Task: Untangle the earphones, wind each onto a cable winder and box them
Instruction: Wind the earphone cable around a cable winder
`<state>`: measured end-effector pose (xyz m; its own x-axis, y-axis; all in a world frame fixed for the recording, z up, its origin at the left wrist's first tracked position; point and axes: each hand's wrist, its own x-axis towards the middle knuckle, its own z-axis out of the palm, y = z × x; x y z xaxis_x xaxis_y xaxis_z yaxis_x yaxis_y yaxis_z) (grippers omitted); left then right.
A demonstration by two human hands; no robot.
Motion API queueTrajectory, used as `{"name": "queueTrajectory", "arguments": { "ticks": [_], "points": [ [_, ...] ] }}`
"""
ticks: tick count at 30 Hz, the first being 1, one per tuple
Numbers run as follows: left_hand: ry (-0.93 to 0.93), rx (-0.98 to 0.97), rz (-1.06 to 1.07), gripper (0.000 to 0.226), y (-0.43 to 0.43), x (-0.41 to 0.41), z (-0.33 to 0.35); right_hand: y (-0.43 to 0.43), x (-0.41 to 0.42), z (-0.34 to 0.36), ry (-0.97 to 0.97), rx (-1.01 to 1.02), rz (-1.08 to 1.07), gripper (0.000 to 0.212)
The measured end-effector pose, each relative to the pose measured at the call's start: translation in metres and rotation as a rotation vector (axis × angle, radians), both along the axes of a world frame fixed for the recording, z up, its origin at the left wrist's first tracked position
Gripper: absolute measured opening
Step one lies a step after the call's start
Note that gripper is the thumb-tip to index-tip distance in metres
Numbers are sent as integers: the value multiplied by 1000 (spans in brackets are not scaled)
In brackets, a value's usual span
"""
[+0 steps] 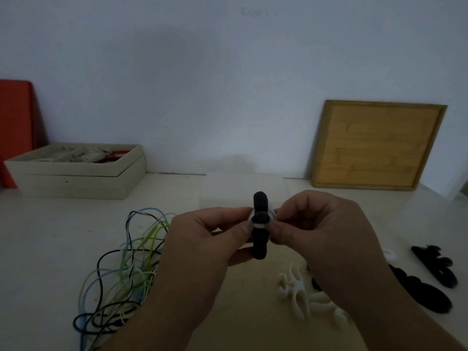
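Observation:
A black cable winder (259, 245) stands upright in the air at the centre, with white earphone cable wrapped round its middle. My left hand (202, 247) pinches its left side and my right hand (321, 231) pinches its right side, thumbs and forefingers meeting at the white wrap. A tangle of green, blue, black and white earphone cables (124, 269) lies on the table to the lower left, partly hidden by my left forearm. Behind the winder sits a translucent white box (228, 188).
White winders (298, 292) lie loose at the lower right and black winders (435, 267) further right. A beige compartment tray (76, 173) with small items stands back left beside a red board (15, 127). A wooden-framed board (377, 145) leans on the wall back right.

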<state>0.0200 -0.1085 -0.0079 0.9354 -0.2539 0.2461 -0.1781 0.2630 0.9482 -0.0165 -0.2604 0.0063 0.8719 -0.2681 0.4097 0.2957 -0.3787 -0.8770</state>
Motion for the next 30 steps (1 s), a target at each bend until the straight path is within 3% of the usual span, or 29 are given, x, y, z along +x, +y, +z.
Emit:
{"name": "queueTrajectory", "arguments": {
  "ticks": [5, 9, 10, 12, 14, 17, 22, 25, 28, 30],
  "points": [
    [19, 50, 29, 27, 0, 2, -4, -1, 1, -2, 55, -52, 19, 20],
    [24, 157, 128, 20, -5, 0, -14, -5, 6, -8, 308, 271, 221, 42],
    [16, 205, 172, 10, -7, 0, -17, -7, 7, -11, 361, 374, 277, 44],
    [-9, 304, 259, 14, -10, 0, -22, -8, 8, -13, 420, 486, 372, 42],
    [-26, 367, 280, 19, -11, -1, -23, -9, 8, -15, 439, 412, 383, 30],
    [-147, 552, 302, 24, -9, -2, -19, -14, 10, -18, 466, 138, 250, 17],
    [-561, 722, 594, 13, 1, 15, 4, -24, 15, -20, 495, 6, 37, 48],
    [-751, 1036, 496, 35, -7, 37, 18, -24, 14, -19, 470, -34, 73, 44],
    [-833, 1389, 289, 56, -19, 62, 21, -24, 12, -17, 429, -57, 98, 12],
    [-828, 1538, 175, 59, -23, 77, 18, -27, 14, -22, 410, -84, 81, 26]
  ]
}}
